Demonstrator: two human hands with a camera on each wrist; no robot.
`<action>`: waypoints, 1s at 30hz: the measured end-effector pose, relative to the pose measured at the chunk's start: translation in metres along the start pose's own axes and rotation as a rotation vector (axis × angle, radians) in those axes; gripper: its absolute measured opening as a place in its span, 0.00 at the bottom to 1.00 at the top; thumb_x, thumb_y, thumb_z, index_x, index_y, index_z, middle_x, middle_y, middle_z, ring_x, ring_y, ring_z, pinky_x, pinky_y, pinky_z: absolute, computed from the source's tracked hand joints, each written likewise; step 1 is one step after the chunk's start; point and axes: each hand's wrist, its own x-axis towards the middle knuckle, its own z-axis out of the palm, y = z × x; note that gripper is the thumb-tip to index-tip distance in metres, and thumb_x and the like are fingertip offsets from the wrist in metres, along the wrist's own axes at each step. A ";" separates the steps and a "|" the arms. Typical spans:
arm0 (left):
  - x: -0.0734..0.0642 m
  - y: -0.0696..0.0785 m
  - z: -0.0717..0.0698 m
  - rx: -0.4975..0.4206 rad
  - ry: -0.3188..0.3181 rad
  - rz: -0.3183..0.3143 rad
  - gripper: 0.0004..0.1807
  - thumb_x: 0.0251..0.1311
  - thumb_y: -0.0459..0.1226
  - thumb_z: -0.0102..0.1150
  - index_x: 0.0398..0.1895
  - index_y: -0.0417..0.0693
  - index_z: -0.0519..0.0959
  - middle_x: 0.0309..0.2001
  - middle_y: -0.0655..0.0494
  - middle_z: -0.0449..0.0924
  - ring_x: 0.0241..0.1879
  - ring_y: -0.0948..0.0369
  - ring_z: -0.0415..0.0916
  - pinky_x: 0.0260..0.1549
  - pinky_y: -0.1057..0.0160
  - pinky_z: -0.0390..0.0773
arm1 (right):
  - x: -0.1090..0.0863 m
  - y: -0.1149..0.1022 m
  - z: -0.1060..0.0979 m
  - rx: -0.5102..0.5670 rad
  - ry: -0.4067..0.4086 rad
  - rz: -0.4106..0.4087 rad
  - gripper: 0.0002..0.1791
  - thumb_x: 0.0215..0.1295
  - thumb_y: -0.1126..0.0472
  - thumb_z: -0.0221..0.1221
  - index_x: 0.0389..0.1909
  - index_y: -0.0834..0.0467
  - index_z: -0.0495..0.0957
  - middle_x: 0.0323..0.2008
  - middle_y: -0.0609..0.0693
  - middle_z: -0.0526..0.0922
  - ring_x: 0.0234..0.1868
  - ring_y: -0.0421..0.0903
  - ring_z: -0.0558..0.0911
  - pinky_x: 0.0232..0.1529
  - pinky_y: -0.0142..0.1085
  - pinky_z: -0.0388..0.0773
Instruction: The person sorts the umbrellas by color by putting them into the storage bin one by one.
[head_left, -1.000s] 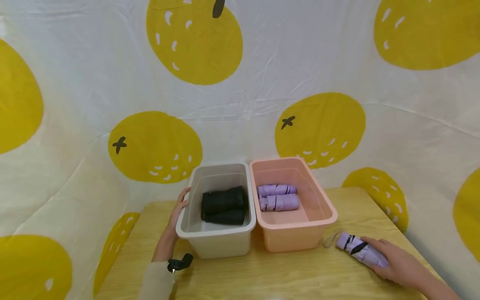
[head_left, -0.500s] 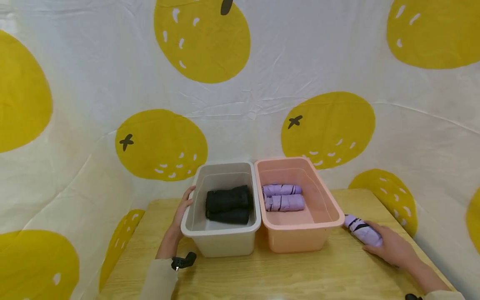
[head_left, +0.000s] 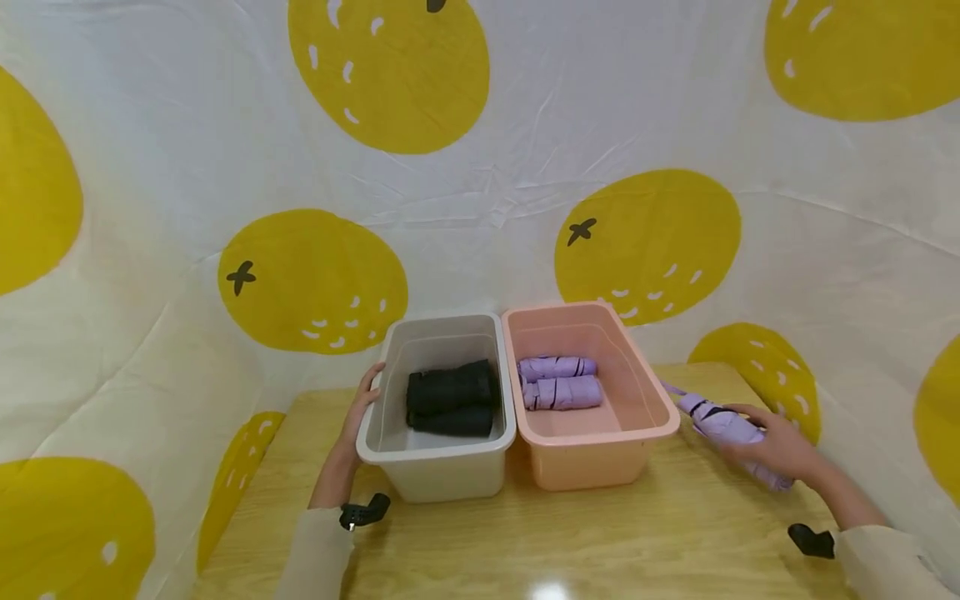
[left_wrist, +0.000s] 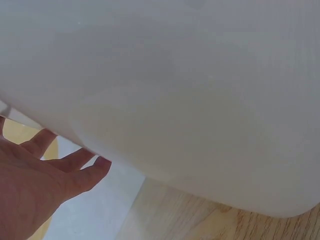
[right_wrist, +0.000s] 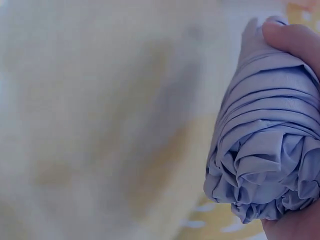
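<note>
My right hand grips a folded lavender umbrella with black trim, to the right of the pink bin. In the right wrist view, the thumb and part of the palm hold the gathered fabric of the umbrella. My left hand touches the left side of the grey bin. In the left wrist view, the fingertips of the left hand meet the edge of the bin's pale wall. Two lavender umbrellas lie in the pink bin, and black folded umbrellas in the grey one.
Both bins stand side by side on a wooden table. A white cloth with yellow fruit prints hangs behind and at the sides. Each wrist wears a black device, seen at the left wrist and the right wrist.
My right hand has taken the lavender umbrella farther back, away from the table's front and up beside the pink bin. The left hand keeps its place at the grey bin.
</note>
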 end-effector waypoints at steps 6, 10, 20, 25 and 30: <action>-0.004 0.005 0.002 0.076 0.058 -0.069 0.26 0.76 0.33 0.25 0.75 0.43 0.43 0.66 0.46 0.52 0.56 0.58 0.62 0.53 0.55 0.66 | 0.020 -0.044 -0.048 0.026 0.038 -0.067 0.40 0.55 0.53 0.71 0.66 0.63 0.67 0.46 0.65 0.77 0.33 0.49 0.75 0.25 0.38 0.72; -0.008 0.008 0.003 0.058 0.062 -0.114 0.27 0.76 0.33 0.25 0.75 0.42 0.40 0.69 0.38 0.45 0.57 0.56 0.61 0.54 0.55 0.67 | 0.036 -0.070 -0.074 -0.037 0.086 -0.140 0.40 0.51 0.52 0.73 0.64 0.60 0.69 0.45 0.62 0.77 0.33 0.47 0.74 0.26 0.36 0.71; -0.002 -0.003 -0.001 0.101 0.072 -0.114 0.27 0.77 0.36 0.26 0.76 0.45 0.41 0.71 0.38 0.42 0.63 0.47 0.53 0.59 0.49 0.61 | 0.092 -0.144 -0.101 -0.081 0.061 -0.235 0.41 0.48 0.49 0.75 0.63 0.57 0.71 0.45 0.59 0.79 0.36 0.52 0.76 0.31 0.39 0.74; -0.004 -0.002 0.000 0.103 0.079 -0.133 0.27 0.76 0.36 0.27 0.76 0.47 0.41 0.72 0.39 0.42 0.64 0.45 0.51 0.60 0.46 0.58 | 0.119 -0.174 -0.088 -0.066 -0.002 -0.301 0.39 0.48 0.47 0.75 0.62 0.52 0.73 0.46 0.55 0.80 0.35 0.50 0.77 0.33 0.42 0.75; -0.005 -0.001 0.000 0.102 0.078 -0.116 0.28 0.76 0.36 0.28 0.76 0.46 0.42 0.71 0.39 0.43 0.62 0.49 0.56 0.58 0.48 0.61 | 0.147 -0.195 -0.067 -0.049 -0.062 -0.344 0.40 0.45 0.47 0.76 0.61 0.51 0.74 0.48 0.52 0.80 0.36 0.49 0.78 0.35 0.41 0.76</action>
